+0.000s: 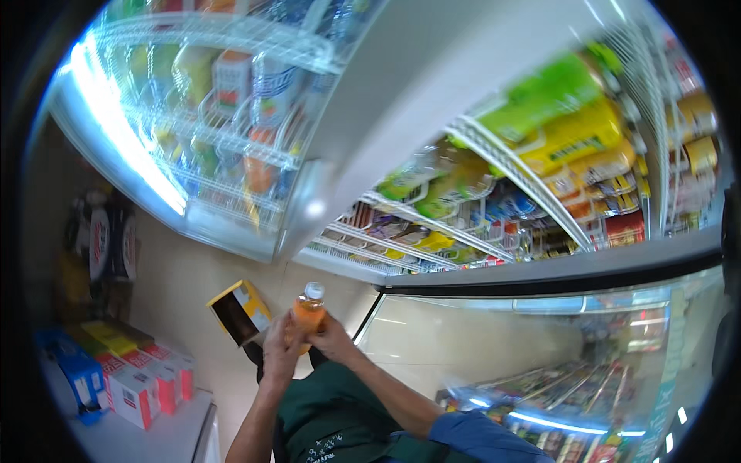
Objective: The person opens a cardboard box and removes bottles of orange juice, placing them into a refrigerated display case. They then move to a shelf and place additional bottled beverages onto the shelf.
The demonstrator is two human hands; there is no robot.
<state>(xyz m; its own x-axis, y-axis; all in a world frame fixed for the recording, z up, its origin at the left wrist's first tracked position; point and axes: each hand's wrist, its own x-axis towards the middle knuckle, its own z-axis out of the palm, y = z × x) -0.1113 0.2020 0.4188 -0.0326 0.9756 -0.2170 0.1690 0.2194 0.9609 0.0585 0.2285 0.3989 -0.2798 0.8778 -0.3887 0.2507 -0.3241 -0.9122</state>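
Both my hands are around a plastic bottle with an orange label and white cap, held in front of my dark green apron. My left hand grips it from the left side, and my right hand from the right side. The cap points away from me, and the fingers hide the lower part of the bottle. Just beyond my left hand, on the floor, an open yellow cardboard box shows a dark inside.
A lit drinks cooler with wire shelves of bottles stands ahead; its glass door is swung out at right. At lower left, a grey counter bears pink-and-white cartons and a blue box. Packaged goods stand at far left.
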